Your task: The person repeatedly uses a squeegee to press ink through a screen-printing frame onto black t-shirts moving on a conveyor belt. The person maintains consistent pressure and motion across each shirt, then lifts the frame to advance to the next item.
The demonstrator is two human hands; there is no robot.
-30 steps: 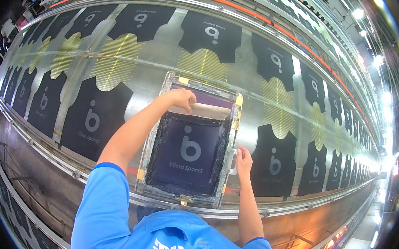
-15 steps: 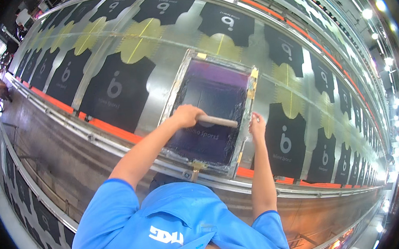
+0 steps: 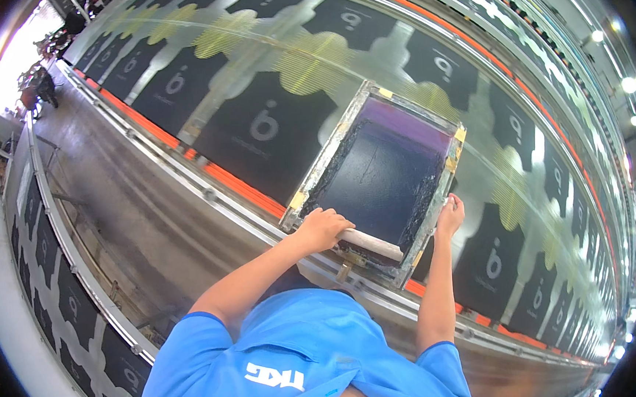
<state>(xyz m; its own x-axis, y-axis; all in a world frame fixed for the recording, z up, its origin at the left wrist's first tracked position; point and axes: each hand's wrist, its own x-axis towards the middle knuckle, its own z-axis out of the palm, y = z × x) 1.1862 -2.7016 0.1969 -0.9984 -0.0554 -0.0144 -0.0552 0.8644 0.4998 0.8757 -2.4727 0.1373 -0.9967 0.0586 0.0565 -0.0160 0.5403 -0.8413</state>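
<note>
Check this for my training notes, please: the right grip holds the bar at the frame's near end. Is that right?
Not quite: the head view shows the left grip holding the bar at the frame's near end.

1. Rectangular screen frame: mottled grey, dotted with yellow patches.
2. Flat mesh inside it: glossy blue-black, purple band along the far end.
3. Straight squeegee bar: pale beige.
4. Short-sleeved cloth shirt: bright blue, white lettering, darker blue sleeve edges.
5. Flat fabric panels: black, bearing grey rounded emblems, each with a dot.
6. Rounded patches between the panels: yellow, finely striped.
7. Long, narrow strip along the silver-grey metal table: orange.
</note>
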